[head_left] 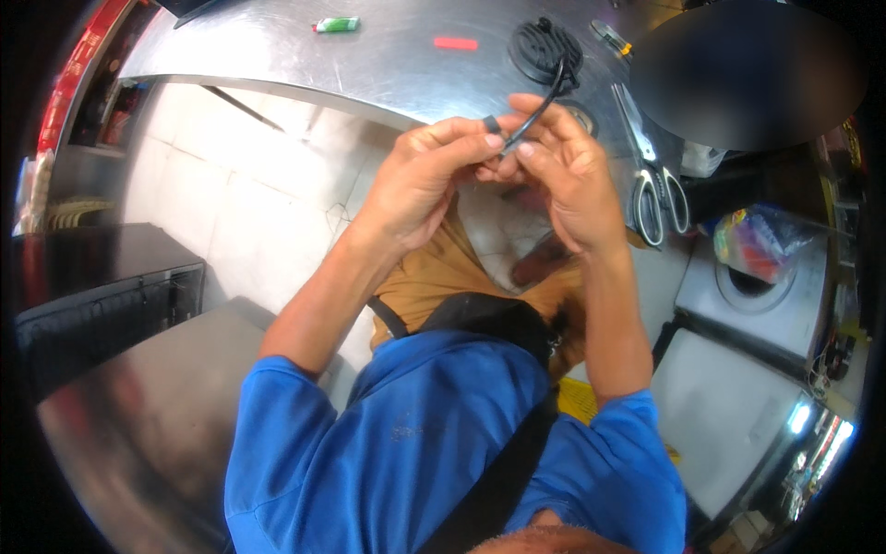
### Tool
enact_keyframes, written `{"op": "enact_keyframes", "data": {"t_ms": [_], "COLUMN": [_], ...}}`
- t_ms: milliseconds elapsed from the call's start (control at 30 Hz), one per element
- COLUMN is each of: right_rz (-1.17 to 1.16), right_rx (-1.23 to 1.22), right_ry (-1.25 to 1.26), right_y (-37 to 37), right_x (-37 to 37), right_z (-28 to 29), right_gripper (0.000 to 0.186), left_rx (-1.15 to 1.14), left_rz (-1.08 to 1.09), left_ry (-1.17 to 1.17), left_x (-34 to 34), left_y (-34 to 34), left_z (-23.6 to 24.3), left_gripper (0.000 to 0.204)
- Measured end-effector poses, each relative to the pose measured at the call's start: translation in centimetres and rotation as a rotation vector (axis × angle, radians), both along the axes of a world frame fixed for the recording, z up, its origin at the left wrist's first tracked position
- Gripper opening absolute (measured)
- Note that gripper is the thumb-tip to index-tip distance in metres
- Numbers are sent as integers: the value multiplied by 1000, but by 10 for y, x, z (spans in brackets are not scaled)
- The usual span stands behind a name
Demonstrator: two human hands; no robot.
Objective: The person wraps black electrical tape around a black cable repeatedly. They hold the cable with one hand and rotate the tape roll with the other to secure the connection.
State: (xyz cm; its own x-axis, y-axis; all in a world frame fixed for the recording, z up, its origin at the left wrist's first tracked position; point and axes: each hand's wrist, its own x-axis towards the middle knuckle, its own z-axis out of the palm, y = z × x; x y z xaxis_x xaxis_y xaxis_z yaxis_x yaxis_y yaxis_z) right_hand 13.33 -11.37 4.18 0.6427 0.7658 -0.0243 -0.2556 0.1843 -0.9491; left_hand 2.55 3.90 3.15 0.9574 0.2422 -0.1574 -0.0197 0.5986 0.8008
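A thin black cable (551, 100) runs from a round black ribbed device (543, 51) on the metal table down into my fingers. My right hand (577, 175) pinches the cable between thumb and fingers, just off the table's near edge. Beside it, my left hand (429, 171) is closed with its thumb and fingertips on the cable's end. A short dark strip (491, 123) sticks up at the left fingertips; whether it is tape or part of the cable I cannot tell. The two hands almost touch, and the fingers partly hide the cable's end.
On the metal table (249, 46) lie a green lighter (336, 25), a flat red piece (456, 43), a yellow-and-grey cutter (611, 39) and large scissors (650, 166). A dark box-like unit (111, 263) stands at left. A white appliance (738, 415) and a plastic bag (757, 242) are at right.
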Motion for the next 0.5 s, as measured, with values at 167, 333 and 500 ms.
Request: {"op": "enact_keyframes", "data": {"t_ms": [167, 333, 500], "right_rz": [181, 269, 405], "right_rx": [17, 80, 65], "right_ry": [-31, 22, 57], "right_y": [8, 15, 16], "right_x": [17, 30, 43], "right_z": [-2, -2, -1], "right_gripper": [39, 35, 34], "left_rx": [-45, -25, 19], "left_rz": [-61, -59, -92], "left_ry": [-28, -3, 14], "left_x": [0, 0, 0], "left_y": [4, 5, 5], "left_z": [0, 4, 7], "left_gripper": [23, 25, 27]}}
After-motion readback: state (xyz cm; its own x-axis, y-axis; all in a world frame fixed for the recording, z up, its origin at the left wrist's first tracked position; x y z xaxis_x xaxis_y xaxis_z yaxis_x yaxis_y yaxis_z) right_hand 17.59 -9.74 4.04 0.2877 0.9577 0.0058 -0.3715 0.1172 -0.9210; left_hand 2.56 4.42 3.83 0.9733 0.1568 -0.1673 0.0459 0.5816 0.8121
